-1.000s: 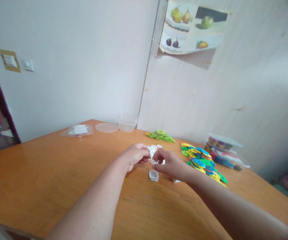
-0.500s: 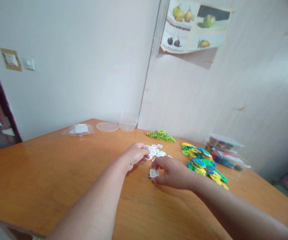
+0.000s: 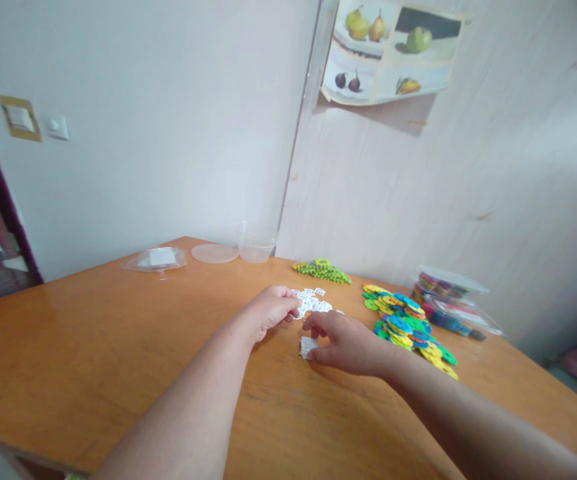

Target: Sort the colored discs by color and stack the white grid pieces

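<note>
My left hand [image 3: 277,311] is at the left edge of a loose pile of small white printed pieces [image 3: 311,303]. Its fingertips are pressed together; whatever they hold, if anything, is hidden. Nearer to me, a small neat stack of the same white pieces [image 3: 309,347] sits on the wooden table [image 3: 178,360]. My right hand [image 3: 343,342] curves around the right side of that stack, thumb and fingers apart, the thumb tip at the stack's edge. Its other fingers partly cover the near side of the loose pile.
Behind the pile lies a green heap of small pieces [image 3: 322,271]. Colourful notched discs [image 3: 408,327] spread to the right, beside clear plastic boxes [image 3: 455,300]. A clear tub [image 3: 257,243], a round lid [image 3: 215,253] and flat clear packaging [image 3: 155,259] stand along the back left.
Both hands stay almost in place. My right hand has shifted up very slightly, and the small stack shows a little more of its top face.
</note>
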Available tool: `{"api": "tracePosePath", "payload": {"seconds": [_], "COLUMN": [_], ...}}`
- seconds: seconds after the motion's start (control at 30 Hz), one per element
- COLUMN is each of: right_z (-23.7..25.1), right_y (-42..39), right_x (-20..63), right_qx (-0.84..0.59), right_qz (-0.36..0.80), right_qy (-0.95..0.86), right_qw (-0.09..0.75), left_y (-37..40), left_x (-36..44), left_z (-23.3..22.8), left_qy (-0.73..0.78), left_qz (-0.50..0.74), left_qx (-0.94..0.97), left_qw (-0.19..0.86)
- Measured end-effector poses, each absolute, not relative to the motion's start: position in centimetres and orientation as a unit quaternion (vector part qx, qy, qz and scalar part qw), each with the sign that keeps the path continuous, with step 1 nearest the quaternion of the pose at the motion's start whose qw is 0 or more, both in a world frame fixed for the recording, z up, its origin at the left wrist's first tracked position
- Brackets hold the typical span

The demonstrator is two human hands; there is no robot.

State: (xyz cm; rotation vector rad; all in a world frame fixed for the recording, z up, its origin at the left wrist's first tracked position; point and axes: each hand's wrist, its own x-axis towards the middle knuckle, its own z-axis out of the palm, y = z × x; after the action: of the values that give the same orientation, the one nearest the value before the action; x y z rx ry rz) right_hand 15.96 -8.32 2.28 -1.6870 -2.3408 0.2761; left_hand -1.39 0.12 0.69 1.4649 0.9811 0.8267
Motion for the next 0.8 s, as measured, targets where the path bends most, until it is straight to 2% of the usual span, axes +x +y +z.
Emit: {"api": "tracePosePath", "payload": {"seconds": [0.23,0.43,0.6,0.8], "right_z": [3.2,2.9,2.7,3.0], "right_y": [-6.4,-4.2,-4.0,-3.0], "right_x": [18.1,20.4,19.3,18.8], "right_qx": [-0.637,-0.682,-0.645,-0.697], "right_qz": [0.061,0.017,0.02,-0.006], "right_qy": [-0.753,-0.727,-0.763,-0.717], "right_qw": [0.152,0.072,0.025,-0.025], "left_y": [0.1,0.1,0.2,0.0], "left_x": [-1.3,-1.4,-1.4,-1.4], "left_z": [0.7,0.7,0.6,0.8], "left_qy": [0.432,0.438,0.433,0.435], "left_qz": [0.358,0.359,0.352,0.349], "left_qx": [0.611,0.615,0.63,0.632], "left_qw": [0.559,0.548,0.541,0.538]}}
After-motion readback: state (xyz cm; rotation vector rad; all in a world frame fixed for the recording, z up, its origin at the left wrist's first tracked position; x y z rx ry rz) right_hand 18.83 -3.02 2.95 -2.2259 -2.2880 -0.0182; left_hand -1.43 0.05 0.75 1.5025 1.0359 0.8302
